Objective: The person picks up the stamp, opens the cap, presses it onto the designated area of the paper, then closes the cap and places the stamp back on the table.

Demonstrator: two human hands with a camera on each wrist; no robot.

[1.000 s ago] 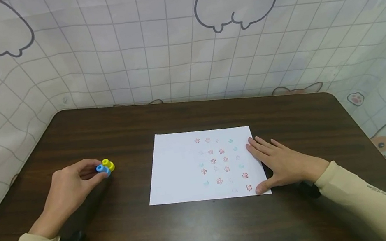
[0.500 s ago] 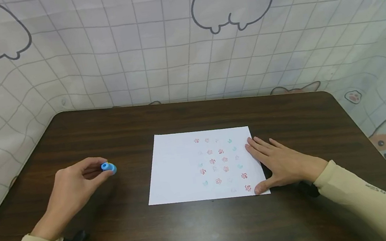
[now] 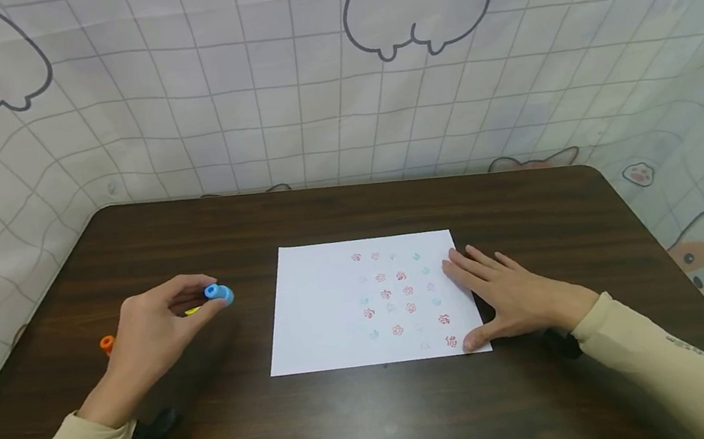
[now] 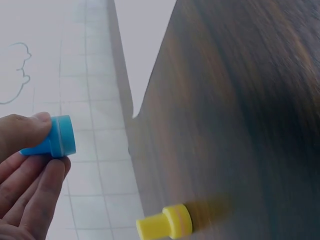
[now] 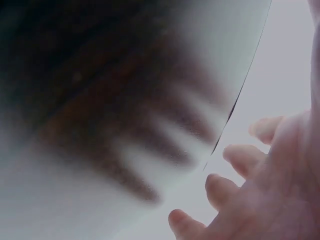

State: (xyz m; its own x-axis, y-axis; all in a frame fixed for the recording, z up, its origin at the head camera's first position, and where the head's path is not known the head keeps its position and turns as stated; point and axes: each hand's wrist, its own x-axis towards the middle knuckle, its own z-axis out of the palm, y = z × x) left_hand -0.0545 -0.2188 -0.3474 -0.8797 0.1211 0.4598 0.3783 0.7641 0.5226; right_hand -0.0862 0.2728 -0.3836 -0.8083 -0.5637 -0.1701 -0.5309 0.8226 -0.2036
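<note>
My left hand [image 3: 151,339] pinches a small blue stamp [image 3: 220,293] between thumb and fingers, over the table to the left of the paper. In the left wrist view the blue stamp [image 4: 61,136] shows its wide round end pointing away from the palm. A yellow stamp [image 4: 172,222] stands on the table below it, mostly hidden by the hand in the head view. Behind the hand, an orange stamp [image 3: 107,345] peeks out. Fingers spread, my right hand [image 3: 517,299] rests on the right edge of a white sheet of paper [image 3: 317,308].
Rows of red, pink and green stamped prints [image 3: 407,290] fill the right half of the sheet. The dark wooden table [image 3: 370,429] is bordered at the back and sides by a white gridded cloth [image 3: 279,94] with cartoon dogs.
My left hand has lifted the blue stamp from beside the yellow one and carried it rightward, bringing the orange stamp into view. The right hand has stayed on the paper.
</note>
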